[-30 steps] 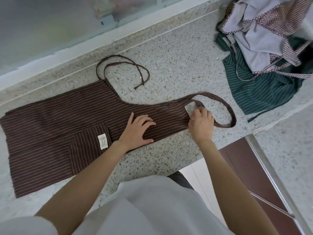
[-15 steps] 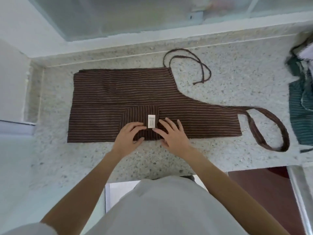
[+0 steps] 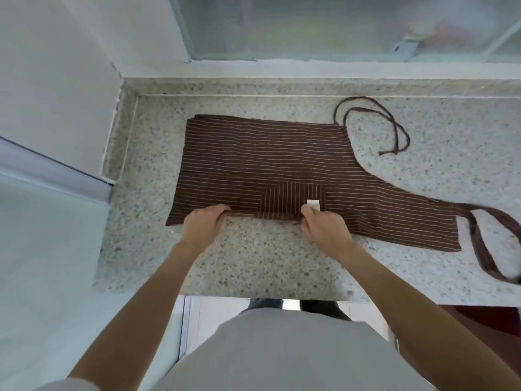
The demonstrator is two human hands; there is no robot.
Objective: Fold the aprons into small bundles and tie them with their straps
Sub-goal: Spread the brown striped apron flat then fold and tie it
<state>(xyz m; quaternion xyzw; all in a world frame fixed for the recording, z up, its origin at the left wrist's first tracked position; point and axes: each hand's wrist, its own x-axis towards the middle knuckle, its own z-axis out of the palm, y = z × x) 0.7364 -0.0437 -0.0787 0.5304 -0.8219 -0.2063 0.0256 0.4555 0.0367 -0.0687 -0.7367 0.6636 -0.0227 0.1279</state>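
A brown striped apron lies flat on the speckled stone counter, folded lengthwise, with a pocket and a white label near its front edge. My left hand grips the near edge left of the pocket. My right hand pinches the same edge just below the label. The waist straps curl on the counter at the back right. The neck loop trails off the apron's narrow end at the right.
A white wall and ledge bound the counter on the left. A frosted window runs along the back. The counter's front edge is close to my body, with dark red flooring below right.
The view swung left, so the pile of other aprons left the frame. My hands slid from the pocket top down to the apron's near edge and closed on it.
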